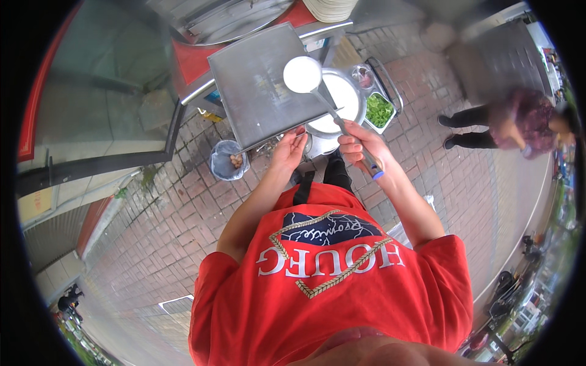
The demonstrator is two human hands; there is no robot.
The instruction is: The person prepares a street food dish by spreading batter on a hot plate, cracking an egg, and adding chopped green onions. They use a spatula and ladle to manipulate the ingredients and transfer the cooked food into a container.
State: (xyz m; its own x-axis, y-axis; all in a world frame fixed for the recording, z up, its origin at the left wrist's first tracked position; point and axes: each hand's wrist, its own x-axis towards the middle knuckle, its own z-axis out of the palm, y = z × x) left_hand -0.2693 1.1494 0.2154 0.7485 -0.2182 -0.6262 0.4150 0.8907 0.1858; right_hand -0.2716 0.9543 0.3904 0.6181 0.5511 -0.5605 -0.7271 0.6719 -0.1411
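My right hand (359,145) grips the grey handle of a ladle (330,110). Its round bowl is filled with white liquid (302,74) and hangs over a flat rectangular metal tray (261,98). My left hand (290,145) is at the tray's front edge, fingers curled by what looks like a wire handle; the exact grip is partly hidden. Under and beside the ladle, to the tray's right, a large metal pot (362,106) holds more white liquid. Next to it stands a metal container of chopped green leaves (379,110).
A lined bin (222,169) with eggshells stands on the brick paving. Behind the tray are a red-topped counter (190,61), a round metal vessel (238,23) and stacked plates (332,10). A clear bag (363,75) lies past the leaves. Another person (517,121) stands at right.
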